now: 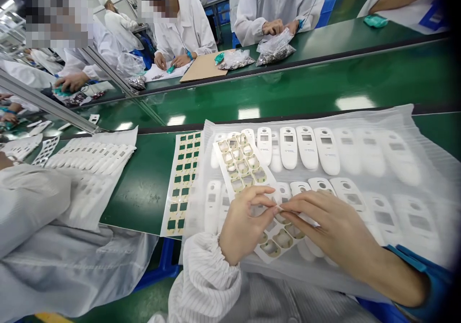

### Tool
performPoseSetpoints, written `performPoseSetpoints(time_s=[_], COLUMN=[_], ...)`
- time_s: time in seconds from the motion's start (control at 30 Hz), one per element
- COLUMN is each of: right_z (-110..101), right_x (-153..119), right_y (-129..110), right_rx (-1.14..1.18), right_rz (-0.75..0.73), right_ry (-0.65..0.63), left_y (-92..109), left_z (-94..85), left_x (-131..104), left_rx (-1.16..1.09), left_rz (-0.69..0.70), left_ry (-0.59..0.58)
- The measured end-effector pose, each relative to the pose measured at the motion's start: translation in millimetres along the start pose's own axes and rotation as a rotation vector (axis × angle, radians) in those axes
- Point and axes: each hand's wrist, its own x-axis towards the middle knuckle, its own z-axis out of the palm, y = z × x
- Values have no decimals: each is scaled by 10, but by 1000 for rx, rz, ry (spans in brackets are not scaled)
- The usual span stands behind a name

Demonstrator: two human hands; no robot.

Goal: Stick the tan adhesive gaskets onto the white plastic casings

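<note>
I see my left hand (245, 224) and right hand (333, 229) pinched together, fingertips meeting on one sticker sheet (252, 188) that lies tilted over the foam sheet (403, 121) at the near edge of the green bench (147, 179). About six bare white casings (308, 148) show in the far row; more sit under foam, uncountable. One peeled backing sheet (183, 184) lies just left. Two bags (275, 47) rest at the far edge.

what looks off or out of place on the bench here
Nothing looks damaged or spilled. The sticker sheet under both hands lies slanted across the rows of white housings, and the used backing sheet overhangs the bench edge.
</note>
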Motion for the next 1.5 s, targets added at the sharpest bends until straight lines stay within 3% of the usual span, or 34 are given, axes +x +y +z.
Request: performPoseSetpoints(time_s=[0.13, 0.43, 0.77, 0.93, 1.07, 1.13, 1.23, 1.37, 1.43, 1.5], right_z=[-9, -21, -24, -51, -168, -287, -521, -826, -927, -975], right_x=[-13, 5, -48, -57, -151, -209, -275, -310, -304, -287], right_y=[-8, 16, 0, -25, -119, -148, -37, 465, 749, 968], right_rx=[-97, -9, -205, -157, 79, 284, 525, 624, 634, 639], right_rz=[-59, -11, -165, -204, -219, -134, 161, 685, 865, 961], right_ry=[27, 11, 92, 101, 69, -23, -143, -252, -333, -409], left_y=[20, 84, 135, 99, -40, -124, -227, -232, -161, -58], left_z=[28, 66, 115, 135, 124, 102, 57, 46, 107, 231], left_x=[25, 48, 66, 54, 71, 91, 117, 108, 79, 40], left_rx=[-47, -72, -32, 124, 338, 436, 606, 858, 901, 865], left_rz=[-24, 30, -96, -12, 75, 157, 327, 453, 475, 501], left_ry=[42, 26, 79, 129, 170, 185, 192, 295, 358, 350])
